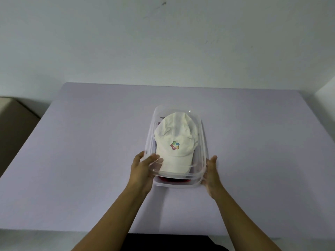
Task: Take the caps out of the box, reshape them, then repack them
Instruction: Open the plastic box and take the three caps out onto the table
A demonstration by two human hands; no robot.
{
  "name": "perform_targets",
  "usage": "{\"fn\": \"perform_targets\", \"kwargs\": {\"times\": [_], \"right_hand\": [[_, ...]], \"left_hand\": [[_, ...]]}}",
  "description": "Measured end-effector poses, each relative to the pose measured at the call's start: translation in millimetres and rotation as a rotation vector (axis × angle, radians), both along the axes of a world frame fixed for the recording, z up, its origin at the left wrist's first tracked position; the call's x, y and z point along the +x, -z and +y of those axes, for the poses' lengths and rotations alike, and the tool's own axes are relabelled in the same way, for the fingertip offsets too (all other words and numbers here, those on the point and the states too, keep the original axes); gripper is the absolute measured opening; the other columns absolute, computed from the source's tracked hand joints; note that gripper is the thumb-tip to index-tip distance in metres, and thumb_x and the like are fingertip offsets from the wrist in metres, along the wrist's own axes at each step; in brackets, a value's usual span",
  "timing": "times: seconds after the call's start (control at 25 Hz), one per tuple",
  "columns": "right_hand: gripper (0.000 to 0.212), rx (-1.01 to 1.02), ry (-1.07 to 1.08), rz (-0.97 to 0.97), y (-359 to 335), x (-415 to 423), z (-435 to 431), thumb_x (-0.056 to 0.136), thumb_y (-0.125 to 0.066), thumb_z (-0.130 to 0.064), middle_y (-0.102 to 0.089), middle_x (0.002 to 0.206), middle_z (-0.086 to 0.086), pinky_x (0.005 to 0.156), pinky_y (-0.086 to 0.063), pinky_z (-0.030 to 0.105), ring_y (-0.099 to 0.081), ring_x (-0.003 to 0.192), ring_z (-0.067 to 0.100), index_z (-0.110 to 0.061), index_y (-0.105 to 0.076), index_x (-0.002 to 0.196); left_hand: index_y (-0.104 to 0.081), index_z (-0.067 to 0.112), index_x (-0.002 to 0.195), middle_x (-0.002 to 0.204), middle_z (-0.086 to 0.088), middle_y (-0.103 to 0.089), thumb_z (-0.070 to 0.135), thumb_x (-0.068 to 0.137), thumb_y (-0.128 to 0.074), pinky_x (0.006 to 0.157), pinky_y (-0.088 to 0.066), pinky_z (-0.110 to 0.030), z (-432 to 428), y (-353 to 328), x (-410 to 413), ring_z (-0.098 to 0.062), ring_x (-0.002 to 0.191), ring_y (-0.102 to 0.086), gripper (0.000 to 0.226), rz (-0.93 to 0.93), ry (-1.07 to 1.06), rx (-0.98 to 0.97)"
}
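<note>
A clear plastic box [204, 134] stands in the middle of the lilac table [81, 142]. A white cap [175, 140] with a small multicoloured logo lies on top inside it, brim toward me. Under it a dark red cap [174, 179] shows at the near end; most of it is hidden. My left hand [143, 171] grips the box's near left corner, thumb over the rim. My right hand [212, 176] presses flat against the near right corner of the box.
A plain white wall rises behind the table. A brown cardboard box [12, 124] sits off the table's left edge. A white object [326, 89] shows at the far right. The table's near edge runs close to my body.
</note>
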State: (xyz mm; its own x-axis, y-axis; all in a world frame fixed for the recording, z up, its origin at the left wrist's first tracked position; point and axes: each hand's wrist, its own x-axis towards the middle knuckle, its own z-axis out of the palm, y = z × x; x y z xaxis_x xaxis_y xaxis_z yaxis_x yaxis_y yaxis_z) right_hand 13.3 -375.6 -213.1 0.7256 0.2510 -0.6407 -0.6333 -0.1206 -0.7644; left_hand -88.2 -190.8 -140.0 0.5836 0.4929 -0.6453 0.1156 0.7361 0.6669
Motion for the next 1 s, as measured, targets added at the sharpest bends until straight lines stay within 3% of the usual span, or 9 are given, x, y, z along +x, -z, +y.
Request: {"fn": "perform_targets", "kwargs": {"times": [0.12,0.28,0.4,0.56,0.72,0.8,0.88,1.0], "right_hand": [[0.054,-0.232,-0.100,-0.195,-5.3,-6.6,3.9,0.096,-0.033,-0.047,-0.037,0.148,0.002,0.111,-0.028,0.036,-0.036,0.134,0.022,-0.021,-0.031,0.143],[0.053,-0.406,-0.168,-0.364,-2.9,-16.1,13.9,0.098,-0.039,-0.025,-0.032,0.151,0.008,0.100,-0.033,0.030,-0.038,0.133,0.028,-0.018,-0.019,0.147],[0.055,-0.479,-0.151,-0.363,2.9,-15.5,17.3,0.095,-0.035,-0.006,-0.043,0.143,0.013,0.084,-0.038,0.026,-0.050,0.121,0.032,-0.019,-0.019,0.147],[0.059,-0.541,-0.171,-0.346,7.4,-13.6,18.6,0.093,-0.033,-0.002,-0.048,0.139,0.012,0.080,-0.039,0.027,-0.053,0.115,0.033,-0.021,-0.019,0.147],[0.060,-0.565,-0.171,-0.362,8.4,-13.6,20.5,0.092,-0.034,0.000,-0.048,0.140,0.010,0.086,-0.038,0.027,-0.050,0.121,0.032,-0.022,-0.020,0.147],[0.061,-0.579,-0.180,-0.367,9.0,-13.8,20.3,0.092,-0.034,0.000,-0.048,0.140,0.010,0.089,-0.040,0.030,-0.050,0.120,0.033,-0.023,-0.019,0.147],[0.062,-0.591,-0.182,-0.371,10.3,-13.3,20.3,0.092,-0.035,0.000,-0.048,0.140,0.010,0.091,-0.042,0.033,-0.051,0.119,0.033,-0.023,-0.019,0.147],[0.060,-0.610,-0.183,-0.383,10.6,-12.8,20.9,0.093,-0.035,-0.001,-0.049,0.139,0.011,0.092,-0.042,0.033,-0.051,0.119,0.034,-0.022,-0.020,0.147]], "left_hand": [[-0.050,0.012,0.114,0.081,-0.008,-0.064,-0.011,0.081,-0.059,0.058,-0.059,-0.027,38.1,-1.7,-6.3,-0.019,0.061,-0.071,0.041,-0.082,-0.124,0.018],[-0.053,0.016,0.092,0.083,-0.005,-0.058,-0.006,0.089,-0.049,0.056,-0.059,-0.024,117.4,5.6,-34.6,-0.013,0.058,-0.071,0.022,-0.082,-0.223,0.086],[-0.052,0.014,0.101,0.080,-0.007,-0.067,0.002,0.093,-0.047,0.055,-0.058,-0.024,158.3,24.3,-61.0,-0.014,0.060,-0.072,0.015,-0.008,-0.204,0.103],[-0.050,0.016,0.111,0.064,-0.002,-0.073,0.004,0.093,-0.049,0.054,-0.058,-0.024,168.6,57.2,-75.0,-0.016,0.059,-0.072,0.021,0.100,-0.130,0.078],[-0.048,0.019,0.117,0.078,-0.005,-0.069,0.003,0.093,-0.050,0.050,-0.055,-0.024,159.3,79.2,-70.6,-0.018,0.065,-0.070,0.030,0.165,-0.041,0.063],[-0.047,0.023,0.121,0.088,-0.005,-0.061,0.004,0.092,-0.053,0.055,-0.050,-0.026,155.0,87.1,-68.6,-0.019,0.073,-0.062,0.035,0.294,0.089,0.217],[-0.049,0.015,0.126,0.098,-0.012,-0.058,0.017,0.087,-0.060,0.064,-0.050,-0.035,153.4,93.9,-66.6,-0.027,0.078,-0.058,0.040,0.461,0.224,0.439],[-0.042,0.012,0.137,0.128,-0.023,-0.043,0.027,0.087,-0.060,0.094,-0.046,-0.047,147.4,98.6,-62.0,-0.042,0.105,-0.052,0.055,0.669,0.399,0.708]]}}
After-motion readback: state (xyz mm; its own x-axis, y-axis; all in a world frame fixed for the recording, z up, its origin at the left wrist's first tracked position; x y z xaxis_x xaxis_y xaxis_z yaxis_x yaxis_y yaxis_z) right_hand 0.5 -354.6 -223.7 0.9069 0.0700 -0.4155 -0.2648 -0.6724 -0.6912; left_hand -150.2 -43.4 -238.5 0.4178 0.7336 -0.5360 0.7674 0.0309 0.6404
